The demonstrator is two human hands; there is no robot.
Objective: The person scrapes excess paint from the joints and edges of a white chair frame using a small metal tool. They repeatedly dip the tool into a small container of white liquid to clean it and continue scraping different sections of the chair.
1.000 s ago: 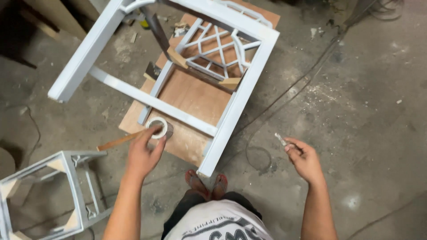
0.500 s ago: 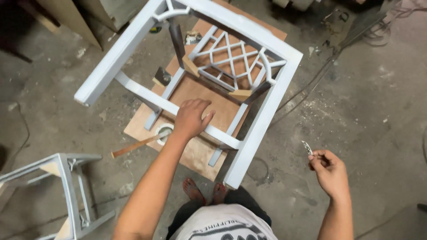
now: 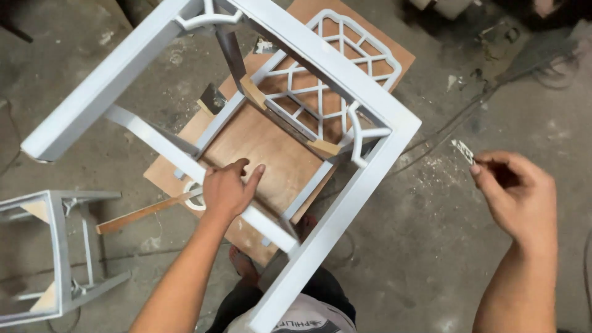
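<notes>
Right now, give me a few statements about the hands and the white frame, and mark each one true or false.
1. The left hand grips a rail of the white frame. True.
2. The right hand holds a hammer. False: it pinches a small piece of sandpaper.
3. The frame stands over a wooden board. True.
4. The right hand touches the frame. False: it is apart from it, over the concrete floor.
5. A second white frame stands at the left. True.

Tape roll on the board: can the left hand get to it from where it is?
Probably yes. The left hand grips the white frame rail, and the tape roll lies just beside it on the plywood board, partly under that rail; a wooden stick rests against it.
</notes>
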